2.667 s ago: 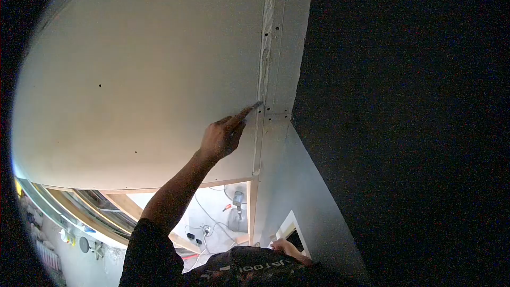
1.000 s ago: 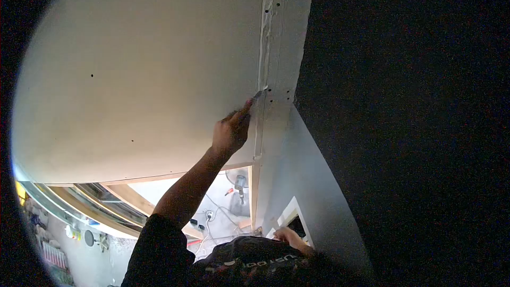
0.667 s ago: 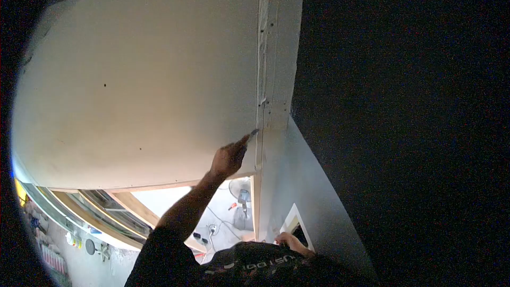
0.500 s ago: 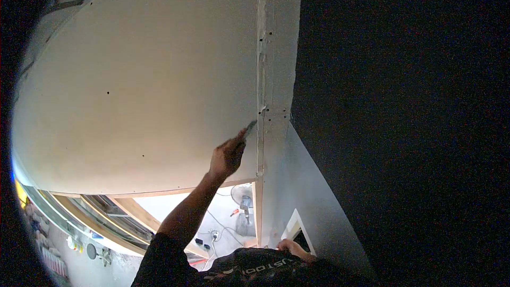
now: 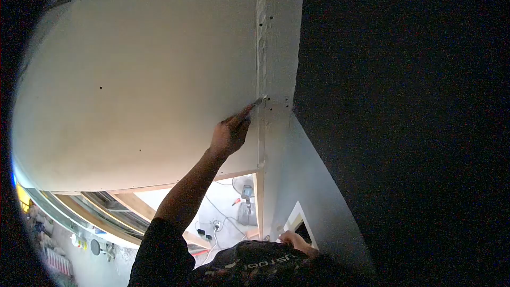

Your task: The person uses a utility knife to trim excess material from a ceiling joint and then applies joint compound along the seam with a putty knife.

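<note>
My left hand (image 5: 231,135) is stretched out and closed around a putty knife (image 5: 258,101), with a finger lying along it. Its tip meets the filler-covered seam (image 5: 261,64) at the edge of the large pale plasterboard panel (image 5: 143,85). Dark screw holes dot the board near the blade. Low in the view, close to my body, my right hand (image 5: 295,240) is curled closed beside a white-edged opening in the wall. What its fingers hold, if anything, I cannot make out.
A wooden frame edge (image 5: 259,202) runs below the panel. On the floor lie a power tool (image 5: 246,192), cables and a white plug (image 5: 216,225). A white-framed opening (image 5: 298,215) is in the grey wall. The right side is dark.
My left hand has moved slightly up, and the knife tip now reaches onto the seam near the screw holes. The whole view has shifted a little. My right hand stays curled low down.
</note>
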`<state>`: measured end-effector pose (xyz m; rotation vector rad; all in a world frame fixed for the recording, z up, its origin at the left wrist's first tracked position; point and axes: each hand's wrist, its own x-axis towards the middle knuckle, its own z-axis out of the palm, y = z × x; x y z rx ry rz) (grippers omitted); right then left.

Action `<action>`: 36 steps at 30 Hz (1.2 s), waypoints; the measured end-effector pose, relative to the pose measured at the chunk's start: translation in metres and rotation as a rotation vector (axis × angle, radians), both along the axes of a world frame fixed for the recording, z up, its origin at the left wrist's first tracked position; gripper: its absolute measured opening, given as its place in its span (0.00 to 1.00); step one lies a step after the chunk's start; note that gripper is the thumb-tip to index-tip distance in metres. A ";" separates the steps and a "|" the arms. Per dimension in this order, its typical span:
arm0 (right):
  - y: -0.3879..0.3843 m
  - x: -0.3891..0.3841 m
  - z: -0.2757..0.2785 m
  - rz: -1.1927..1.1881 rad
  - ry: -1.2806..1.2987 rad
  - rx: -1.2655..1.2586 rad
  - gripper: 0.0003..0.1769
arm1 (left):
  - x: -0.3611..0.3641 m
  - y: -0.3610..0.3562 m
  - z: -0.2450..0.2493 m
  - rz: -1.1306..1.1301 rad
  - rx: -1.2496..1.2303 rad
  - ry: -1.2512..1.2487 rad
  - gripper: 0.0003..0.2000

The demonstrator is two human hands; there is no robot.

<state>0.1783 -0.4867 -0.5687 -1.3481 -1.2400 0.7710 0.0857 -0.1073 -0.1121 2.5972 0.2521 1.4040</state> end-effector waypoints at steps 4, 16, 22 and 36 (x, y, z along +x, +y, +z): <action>-0.012 -0.020 0.083 -0.093 0.050 -0.159 0.25 | 0.003 -0.004 -0.015 0.052 -0.052 0.034 0.27; 0.000 0.005 -0.023 -0.005 -0.178 0.067 0.16 | -0.023 -0.003 -0.058 0.029 0.031 0.133 0.26; -0.002 0.001 0.002 -0.003 -0.089 0.044 0.22 | -0.008 0.002 -0.005 0.069 0.072 0.129 0.26; -0.001 0.005 -0.006 0.067 0.146 -0.083 0.25 | -0.009 -0.016 -0.089 0.171 -0.082 0.226 0.27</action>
